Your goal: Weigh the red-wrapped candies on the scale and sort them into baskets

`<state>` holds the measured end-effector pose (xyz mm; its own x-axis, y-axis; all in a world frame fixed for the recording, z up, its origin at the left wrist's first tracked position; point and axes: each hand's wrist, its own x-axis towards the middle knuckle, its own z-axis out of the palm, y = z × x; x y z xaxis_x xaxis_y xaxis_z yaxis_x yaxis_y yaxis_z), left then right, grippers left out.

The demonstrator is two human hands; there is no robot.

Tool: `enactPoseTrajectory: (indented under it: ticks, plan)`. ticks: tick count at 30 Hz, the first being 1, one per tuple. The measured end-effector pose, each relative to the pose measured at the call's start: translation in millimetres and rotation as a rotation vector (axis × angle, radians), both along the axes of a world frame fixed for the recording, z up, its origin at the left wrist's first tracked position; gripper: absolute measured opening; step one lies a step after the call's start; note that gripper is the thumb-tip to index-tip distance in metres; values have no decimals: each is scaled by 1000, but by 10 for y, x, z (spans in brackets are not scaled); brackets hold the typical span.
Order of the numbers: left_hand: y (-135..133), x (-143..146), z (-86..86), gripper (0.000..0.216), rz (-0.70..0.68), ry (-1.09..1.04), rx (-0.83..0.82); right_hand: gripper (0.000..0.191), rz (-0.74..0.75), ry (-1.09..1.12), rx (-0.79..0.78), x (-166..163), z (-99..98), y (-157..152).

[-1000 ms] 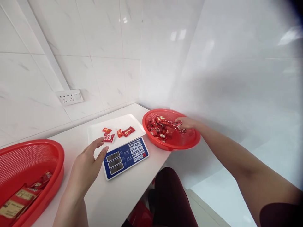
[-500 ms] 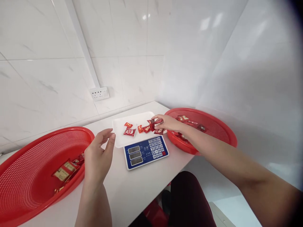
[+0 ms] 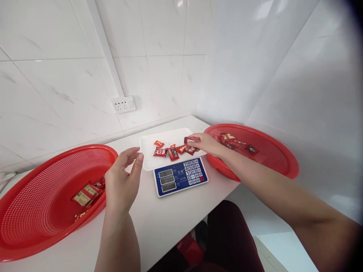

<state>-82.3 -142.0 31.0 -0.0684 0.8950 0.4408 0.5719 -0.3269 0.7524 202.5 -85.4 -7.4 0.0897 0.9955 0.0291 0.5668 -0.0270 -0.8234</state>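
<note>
My right hand [image 3: 204, 143] is over the right end of the white tray [image 3: 150, 160], its fingers closed on a small red snack packet [image 3: 190, 140]. Beneath and beside it on the tray lie several more red wrapped pieces, among them a dark red packet [image 3: 173, 152] and a small orange-red one [image 3: 159, 143]. The tray sits on a blue and white digital scale [image 3: 181, 177] with a keypad and three displays. My left hand [image 3: 124, 175] is by the tray's left edge, thumb and fingers apart, with nothing in it.
A large red mesh basket [image 3: 31, 189] with several packets [image 3: 85, 194] stands at the left. Another red basket [image 3: 279, 156] with red packets [image 3: 235, 142] is at the right. Tiled wall with a socket [image 3: 124, 104] rises behind the white table [image 3: 159, 223].
A dark red packet now lies mid-tray, left of my right hand, where it was not before. My right hand still holds a red packet. The camera view has shifted slightly.
</note>
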Motion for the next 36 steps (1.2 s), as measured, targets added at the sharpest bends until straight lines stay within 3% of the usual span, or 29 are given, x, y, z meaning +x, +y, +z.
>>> enactPoseTrajectory:
  ticks: [5,11,18,25,36]
  plan:
    - [-34,6,17,28,27,-4,21,32,-215,36,47,350,108,-425]
    - [-69,42,35,28,9,22,26,40,-465,-208,-91,858,57,-903]
    - [-106,175,20,24,36,32,29,32,-446,-303,-220,1246,-216,-1153]
    - [-97,243,2,26,24,74,31,28,-491,-468,-249,1268,-257,-1175]
    - [-63,230,-25,27,12,113,12,22,-406,-399,-229,1399,-335,-1192]
